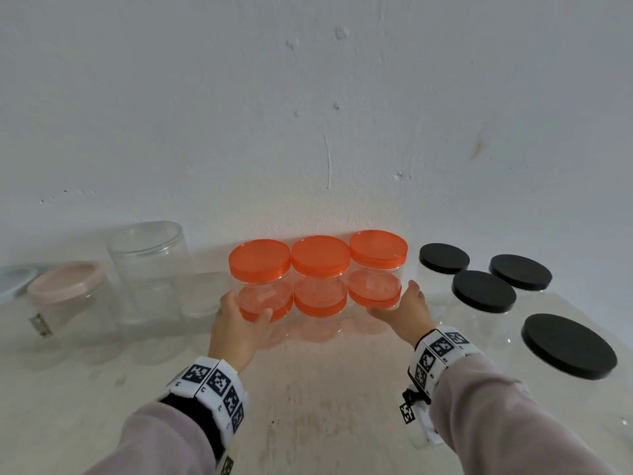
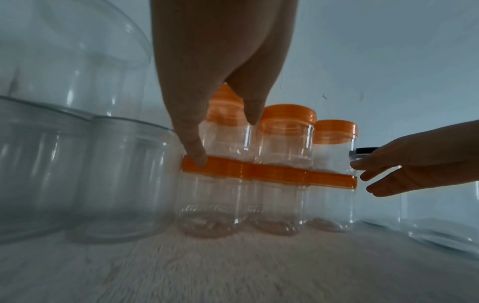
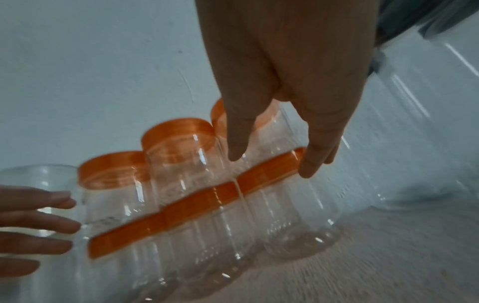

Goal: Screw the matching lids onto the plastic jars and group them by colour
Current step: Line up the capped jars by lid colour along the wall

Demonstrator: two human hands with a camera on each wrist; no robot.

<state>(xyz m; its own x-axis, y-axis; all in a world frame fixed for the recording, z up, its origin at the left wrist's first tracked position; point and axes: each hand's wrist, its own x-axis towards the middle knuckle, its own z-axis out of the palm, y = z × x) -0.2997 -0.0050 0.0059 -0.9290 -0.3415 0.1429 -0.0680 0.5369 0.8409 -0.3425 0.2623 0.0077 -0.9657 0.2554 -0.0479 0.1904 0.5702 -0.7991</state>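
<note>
Both hands reached forward with fingers straight and loosely spread, the left hand (image 1: 236, 323) and right hand (image 1: 404, 311) pressing opposite ends of the stacked orange-lidded jars (image 1: 320, 279) against the wall (image 1: 308, 114).

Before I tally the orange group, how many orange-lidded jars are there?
6. Three bottom jars: left, middle, right. Three stacked on them: left, middle, right. Any behind would be hidden.
</note>
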